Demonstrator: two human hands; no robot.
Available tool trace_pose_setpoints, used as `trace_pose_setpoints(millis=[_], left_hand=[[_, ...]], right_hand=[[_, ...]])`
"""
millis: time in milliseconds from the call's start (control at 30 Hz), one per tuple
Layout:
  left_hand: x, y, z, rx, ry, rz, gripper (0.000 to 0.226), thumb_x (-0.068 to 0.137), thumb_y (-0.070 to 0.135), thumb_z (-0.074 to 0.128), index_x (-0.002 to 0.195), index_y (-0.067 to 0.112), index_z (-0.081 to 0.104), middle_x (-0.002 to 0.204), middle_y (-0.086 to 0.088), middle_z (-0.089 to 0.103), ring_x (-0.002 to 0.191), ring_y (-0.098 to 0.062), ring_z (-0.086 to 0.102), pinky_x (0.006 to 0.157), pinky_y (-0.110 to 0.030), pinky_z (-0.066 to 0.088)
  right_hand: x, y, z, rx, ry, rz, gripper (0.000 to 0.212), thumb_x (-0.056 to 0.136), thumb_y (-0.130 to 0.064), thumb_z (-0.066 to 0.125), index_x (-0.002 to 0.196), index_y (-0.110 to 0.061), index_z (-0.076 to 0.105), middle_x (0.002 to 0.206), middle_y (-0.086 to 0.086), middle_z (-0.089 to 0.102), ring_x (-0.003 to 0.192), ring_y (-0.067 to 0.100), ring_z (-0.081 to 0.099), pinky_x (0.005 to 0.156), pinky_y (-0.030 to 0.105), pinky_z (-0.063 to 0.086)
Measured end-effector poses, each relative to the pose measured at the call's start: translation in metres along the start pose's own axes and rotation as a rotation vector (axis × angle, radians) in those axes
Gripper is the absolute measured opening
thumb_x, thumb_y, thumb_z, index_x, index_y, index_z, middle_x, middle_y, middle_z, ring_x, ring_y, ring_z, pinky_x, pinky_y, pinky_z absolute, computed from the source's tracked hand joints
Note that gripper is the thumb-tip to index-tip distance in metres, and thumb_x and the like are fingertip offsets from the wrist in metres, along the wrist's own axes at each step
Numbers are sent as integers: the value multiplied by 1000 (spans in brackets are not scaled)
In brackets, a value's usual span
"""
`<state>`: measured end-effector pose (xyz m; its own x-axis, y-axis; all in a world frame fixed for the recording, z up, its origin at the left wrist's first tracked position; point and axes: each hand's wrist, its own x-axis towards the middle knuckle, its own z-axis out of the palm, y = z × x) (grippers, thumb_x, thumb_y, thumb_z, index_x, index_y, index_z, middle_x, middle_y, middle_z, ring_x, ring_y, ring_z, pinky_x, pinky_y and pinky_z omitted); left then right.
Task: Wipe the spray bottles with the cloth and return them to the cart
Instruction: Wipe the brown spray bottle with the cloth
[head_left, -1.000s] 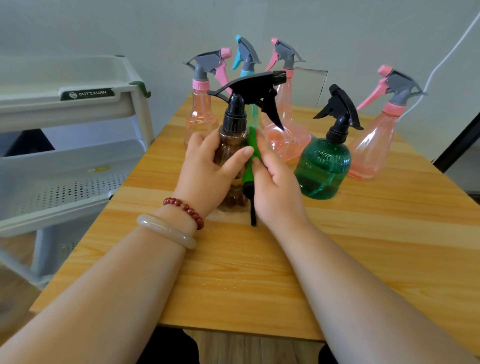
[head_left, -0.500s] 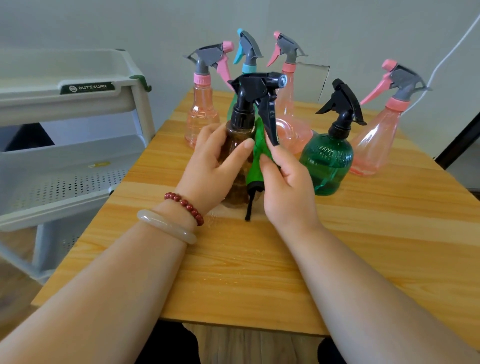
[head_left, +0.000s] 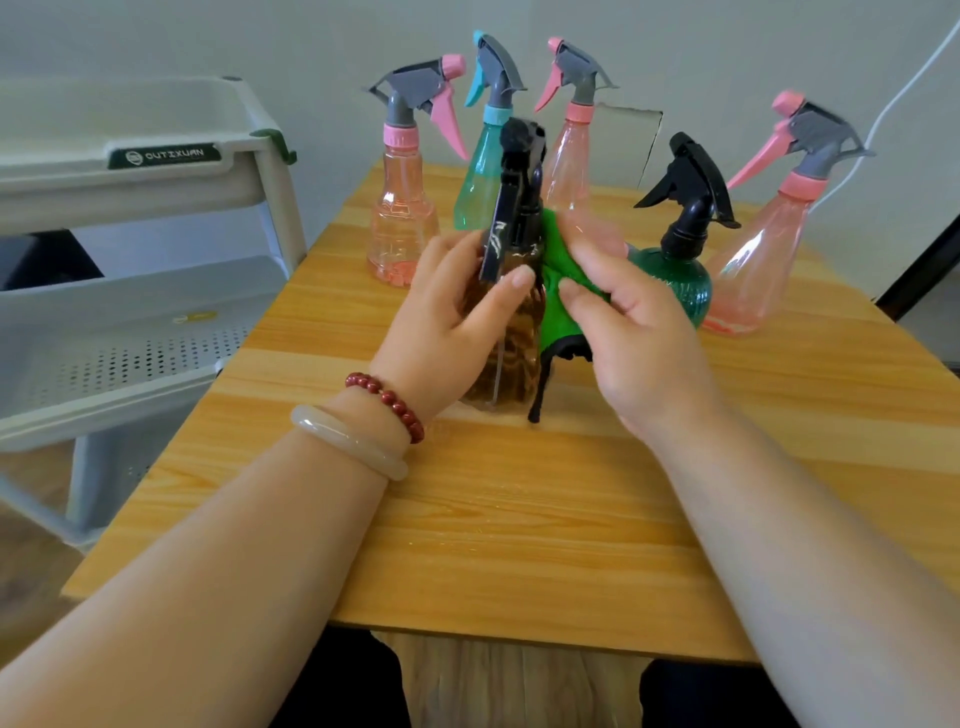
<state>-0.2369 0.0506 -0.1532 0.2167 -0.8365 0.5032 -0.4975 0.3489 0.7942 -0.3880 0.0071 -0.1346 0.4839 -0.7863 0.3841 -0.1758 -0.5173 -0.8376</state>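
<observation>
The white cart (head_left: 156, 218) stands left of the wooden table (head_left: 519, 519). The amber spray bottle (head_left: 511, 338) is upright mid-table, with five other bottles behind it. The left hand (head_left: 441, 322) wraps around its body, while the right hand (head_left: 639, 343) pinches the green cloth (head_left: 558, 327) against its side. The dark green bottle (head_left: 680, 280) sits just beside the right hand, so a wide wiping stroke could topple it. A slack left grip could let the amber bottle twist or tip.
</observation>
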Motion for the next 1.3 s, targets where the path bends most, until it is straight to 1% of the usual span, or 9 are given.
trace_pose_setpoints(millis=[200,367,500,600,700,867,1000,1167,1300], left_hand=[[4,-3,-4,-68,14,-53,28,96,35,57,123,39,48,111,15,65,100,9,61,85,-12,49],[2,0,-3,-48,-2,-21,20,99,29,52,113,44,50,103,18,66,101,4,62,88,-15,51],[0,3,-4,-8,-13,-18,24,101,30,48,109,51,43,96,22,62,93,13,59,77,-4,46],[0,2,-4,3,-8,-8,22,101,29,48,116,45,44,96,19,62,89,14,57,76,-4,46],[0,1,-5,15,-4,4,23,102,28,47,122,39,45,97,21,62,90,12,59,75,-5,46],[1,-2,-6,23,-19,1,24,102,29,45,126,33,49,101,10,65,91,0,60,75,-9,49],[0,-1,-4,30,-36,24,28,103,27,45,130,26,51,94,15,62,78,8,58,68,-7,44],[1,2,-6,31,-56,9,26,102,25,46,128,25,51,84,21,55,71,18,53,62,-1,40],[0,2,-6,17,-47,15,26,102,25,46,128,27,49,90,19,58,77,16,55,67,-3,42]], right_hand=[[-8,15,8,-83,-17,-37,49,103,-8,45,150,-22,38,150,-14,41,138,-8,32,108,4,26],[-8,13,14,-52,70,-226,49,102,-1,42,150,-9,34,155,-5,35,145,2,28,119,20,23],[-7,21,13,-75,23,-90,47,103,-6,44,149,-18,40,126,-17,53,116,-12,48,98,4,32],[-11,17,13,-52,95,-237,48,101,0,43,148,-12,35,149,-11,36,142,-3,30,115,14,24],[-9,17,21,-106,116,-320,49,101,4,43,148,-5,34,154,-5,29,147,4,23,118,17,19],[-6,24,17,-82,75,-131,48,102,-2,43,148,-16,39,119,-21,58,102,-21,51,90,3,39],[-10,17,20,-122,164,-313,48,101,1,41,149,-6,33,153,-3,33,146,6,26,119,21,22],[-3,22,20,-41,116,-151,49,102,-2,40,150,-13,34,155,-7,35,143,-4,25,114,10,19],[-10,17,20,-93,184,-340,48,100,4,42,147,-3,35,151,-6,33,144,1,26,117,17,22]])
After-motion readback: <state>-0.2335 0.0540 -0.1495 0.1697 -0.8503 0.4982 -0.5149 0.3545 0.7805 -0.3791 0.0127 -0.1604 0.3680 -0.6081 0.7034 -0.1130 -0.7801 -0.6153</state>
